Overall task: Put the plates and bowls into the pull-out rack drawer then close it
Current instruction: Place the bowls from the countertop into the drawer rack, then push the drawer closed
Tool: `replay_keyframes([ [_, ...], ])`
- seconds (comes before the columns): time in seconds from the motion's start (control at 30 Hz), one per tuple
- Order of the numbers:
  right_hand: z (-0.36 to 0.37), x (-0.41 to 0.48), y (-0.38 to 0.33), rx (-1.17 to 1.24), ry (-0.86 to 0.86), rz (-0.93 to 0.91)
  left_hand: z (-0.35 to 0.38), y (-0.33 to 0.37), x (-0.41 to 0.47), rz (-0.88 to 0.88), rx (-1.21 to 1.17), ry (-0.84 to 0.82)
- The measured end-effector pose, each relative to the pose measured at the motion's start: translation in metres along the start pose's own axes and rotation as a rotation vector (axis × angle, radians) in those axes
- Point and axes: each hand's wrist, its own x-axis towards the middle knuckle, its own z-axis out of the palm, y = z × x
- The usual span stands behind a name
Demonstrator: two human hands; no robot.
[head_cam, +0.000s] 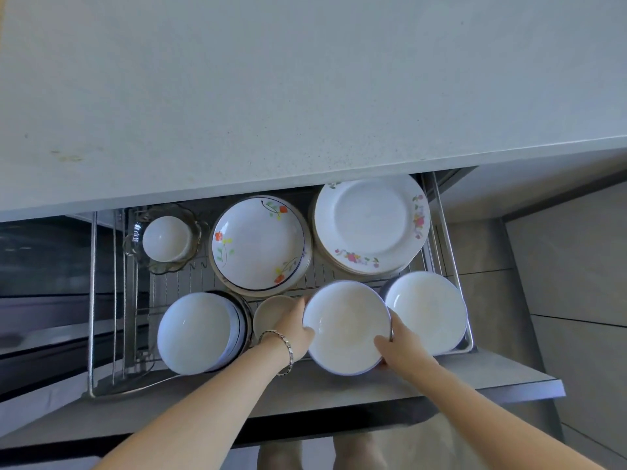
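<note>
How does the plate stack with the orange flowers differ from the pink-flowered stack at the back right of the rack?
The orange-flower stack has a thin dark line round its rim and sparse orange, yellow and green sprigs; the pink-flower stack has a plain pale rim with pink floral clusters. The orange-flower plates look deeper and somewhat smaller across; the pink-flower ones look flatter with a wider rim. The orange-flower stack sits mid-rack, the pink-flower stack against the right side. Both are white, stacked flat, untouched by either hand.

The speckled grey table (305, 96) overhangs a silver wire rack (112, 300). One plate (259, 244) bears orange and yellow flowers with a dark rim line; another plate (371, 225) has pink blossoms. The bowls (346, 325) are plain white.
</note>
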Motion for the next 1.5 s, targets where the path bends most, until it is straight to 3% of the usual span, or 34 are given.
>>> replay_keyframes([
  [0.23,-0.005,0.015,-0.009,-0.339,0.178,-0.139,-0.001,-0.005,0.015,0.047,-0.034,-0.01],
  [0.63,-0.007,-0.003,-0.019,-0.415,0.231,-0.086,0.005,-0.006,0.009,-0.113,-0.252,-0.067],
  [0.77,-0.018,-0.026,-0.022,-0.244,0.343,-0.158,-0.004,-0.005,-0.017,-0.175,-0.289,0.161],
  [0.83,-0.023,-0.034,-0.022,-0.183,0.3,-0.171,-0.009,-0.008,-0.033,-0.237,-0.348,0.208],
  [0.97,-0.026,-0.052,-0.019,-0.07,0.115,-0.047,-0.014,-0.018,-0.064,-0.289,-0.761,0.148],
  [1.07,-0.016,-0.079,-0.009,-0.018,0.069,-0.01,-0.01,-0.036,-0.097,-0.303,-0.801,0.093],
  [1.2,0.011,-0.111,0.015,0.247,0.03,0.104,0.008,-0.077,-0.132,-0.38,-0.835,0.009],
  [1.4,0.057,-0.131,0.052,0.458,0.154,0.122,0.032,-0.121,-0.157,-0.395,-0.884,0.079],
  [1.5,0.066,-0.132,0.048,0.7,0.159,0.169,0.04,-0.126,-0.161,-0.422,-1.195,0.064],
])
